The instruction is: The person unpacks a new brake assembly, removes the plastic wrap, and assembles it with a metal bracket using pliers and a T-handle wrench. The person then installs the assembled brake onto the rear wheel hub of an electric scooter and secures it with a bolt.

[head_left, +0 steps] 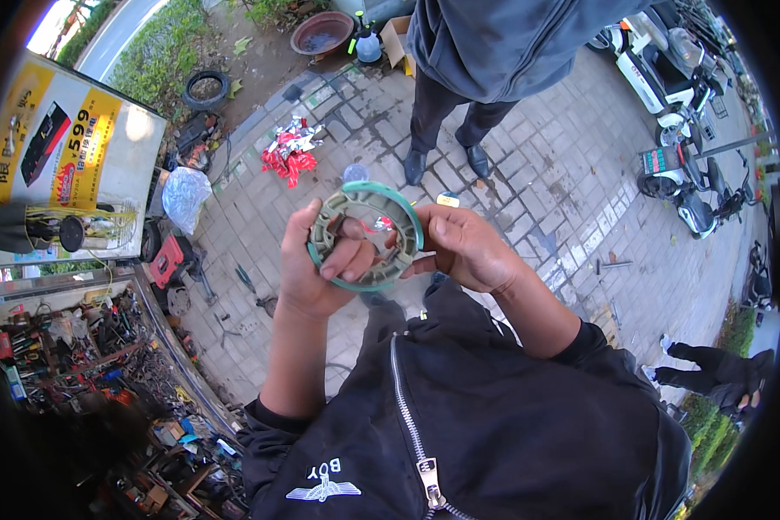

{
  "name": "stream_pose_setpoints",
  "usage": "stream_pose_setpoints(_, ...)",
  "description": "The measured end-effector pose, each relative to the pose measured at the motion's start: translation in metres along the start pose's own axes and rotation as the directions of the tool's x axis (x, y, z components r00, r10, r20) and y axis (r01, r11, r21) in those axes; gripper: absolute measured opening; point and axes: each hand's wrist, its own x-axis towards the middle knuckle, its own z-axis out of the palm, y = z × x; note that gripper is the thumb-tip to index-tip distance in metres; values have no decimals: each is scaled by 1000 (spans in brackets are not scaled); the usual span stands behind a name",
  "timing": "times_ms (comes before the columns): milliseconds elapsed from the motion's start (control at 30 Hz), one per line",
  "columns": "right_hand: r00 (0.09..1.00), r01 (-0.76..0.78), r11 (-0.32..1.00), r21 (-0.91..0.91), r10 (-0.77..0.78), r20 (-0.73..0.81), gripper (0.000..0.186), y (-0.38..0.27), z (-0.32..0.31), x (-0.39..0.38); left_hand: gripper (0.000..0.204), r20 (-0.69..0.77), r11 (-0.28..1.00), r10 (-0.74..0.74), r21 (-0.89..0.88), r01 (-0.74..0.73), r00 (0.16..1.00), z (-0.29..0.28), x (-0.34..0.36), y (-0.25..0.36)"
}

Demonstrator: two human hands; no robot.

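Observation:
A green ring-shaped pair of brake shoes (407,217) is held up in front of my chest. My left hand (321,260) grips its left side, thumb up along the outside and fingers curled through the opening. My right hand (459,247) holds the right side, with the thumb near the rim and some fingers behind it. Beyond the ring, crumpled red and silver wrapping (290,152) lies on the paving near a small clear round object (355,173).
A person (503,52) stands facing me, another (715,373) at right. Scooters (667,87) are parked right. A cluttered tool box (78,347), sign board (69,147) and red machine (169,260) are left; pliers (244,277) lie on the paving (546,173). A basin (321,39) sits behind.

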Motion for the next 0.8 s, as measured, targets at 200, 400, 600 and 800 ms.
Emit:
stream_pose_setpoints(200,999,-4,1000,-5,4,-46,30,6,8,-6,58,-16,985,168,28,-168,986,16,2,2)
stream_pose_setpoints(400,991,87,994,-67,-93,-93,24,10,15,-5,59,66,918,288,265,-295,955,31,-3,-2)
stream_pose_setpoints(600,971,198,967,-159,-215,-101,22,15,20,-5,63,48,940,294,167,-298,955,37,-4,-4)
stream_pose_setpoints(800,965,224,959,-175,-243,-98,21,13,19,-9,62,95,911,327,235,-340,940,37,-2,-8)
